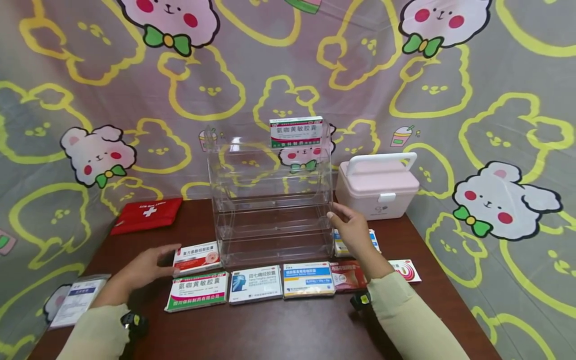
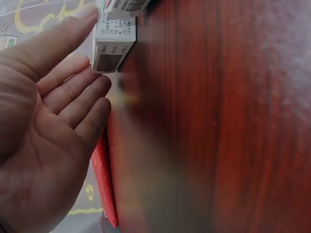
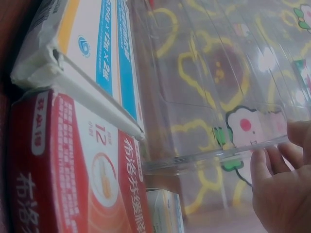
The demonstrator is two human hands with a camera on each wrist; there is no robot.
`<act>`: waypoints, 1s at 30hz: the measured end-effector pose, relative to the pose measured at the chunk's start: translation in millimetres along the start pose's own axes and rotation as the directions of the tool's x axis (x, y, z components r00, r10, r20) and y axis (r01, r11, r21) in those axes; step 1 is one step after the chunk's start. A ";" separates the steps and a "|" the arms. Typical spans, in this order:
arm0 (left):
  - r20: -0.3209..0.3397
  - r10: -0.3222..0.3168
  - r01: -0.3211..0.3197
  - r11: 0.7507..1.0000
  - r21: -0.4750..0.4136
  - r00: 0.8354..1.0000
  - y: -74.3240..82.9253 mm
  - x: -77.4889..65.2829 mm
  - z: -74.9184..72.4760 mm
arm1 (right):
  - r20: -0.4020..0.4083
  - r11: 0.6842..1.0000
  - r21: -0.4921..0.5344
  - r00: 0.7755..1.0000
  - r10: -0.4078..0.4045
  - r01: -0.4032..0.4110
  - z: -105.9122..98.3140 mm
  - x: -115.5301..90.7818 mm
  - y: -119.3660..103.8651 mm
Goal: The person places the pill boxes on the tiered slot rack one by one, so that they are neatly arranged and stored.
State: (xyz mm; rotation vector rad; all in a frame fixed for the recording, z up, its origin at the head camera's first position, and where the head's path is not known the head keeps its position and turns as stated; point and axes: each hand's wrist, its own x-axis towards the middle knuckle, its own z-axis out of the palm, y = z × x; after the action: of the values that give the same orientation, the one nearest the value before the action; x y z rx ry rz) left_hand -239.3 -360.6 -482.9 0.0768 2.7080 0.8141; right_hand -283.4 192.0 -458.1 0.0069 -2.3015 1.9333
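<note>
My left hand [image 1: 148,267] is at the left end of a white-and-orange medicine box [image 1: 197,258]. In the left wrist view its fingers are nearly straight, the thumb overlapping a box edge and the fingertips close to a box's end. My right hand [image 1: 355,231] pinches the right side edge of a clear stepped display rack [image 1: 274,230] between thumb and fingers, seen also in the right wrist view. A green-and-white medicine box [image 1: 296,132] stands on the rack's top tier; the lower tiers are see-through and hold nothing.
Along the front lie green-and-white [image 1: 196,291], white-and-blue [image 1: 255,284], blue-and-yellow [image 1: 308,279] and red [image 1: 347,275] medicine boxes. Another box [image 1: 408,270] is partly behind my right forearm. A red pouch [image 1: 146,215], a pink case [image 1: 378,192] and a bagged leaflet [image 1: 74,301] stand around.
</note>
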 end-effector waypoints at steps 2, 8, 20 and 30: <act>0.003 0.020 -0.020 1.000 0.007 1.000 -1.6 3.0 -0.4 | 0.002 1.000 -0.003 1.000 -0.002 0.002 0.2 0.7 0.6; 0.023 0.061 -0.061 0.998 0.031 0.998 -1.6 9.5 -3.0 | 0.014 1.000 -0.005 1.000 -0.006 0.006 0.3 0.5 0.2; 0.010 0.018 -0.018 0.999 0.031 1.000 1.9 13.3 -5.4 | 0.014 1.000 -0.020 1.000 0.007 -0.007 -1.0 0.9 -1.6; -0.108 -0.014 0.011 0.999 -0.033 0.994 -2.7 13.1 -2.2 | 0.006 1.000 -0.002 1.000 0.005 -0.005 -0.1 0.9 -0.2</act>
State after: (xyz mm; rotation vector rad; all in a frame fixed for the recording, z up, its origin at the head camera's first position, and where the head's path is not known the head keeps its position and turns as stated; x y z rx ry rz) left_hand -252.4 -362.2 -486.3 0.0084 2.7919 0.8825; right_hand -284.2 192.2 -457.8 0.0062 -2.3092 1.9359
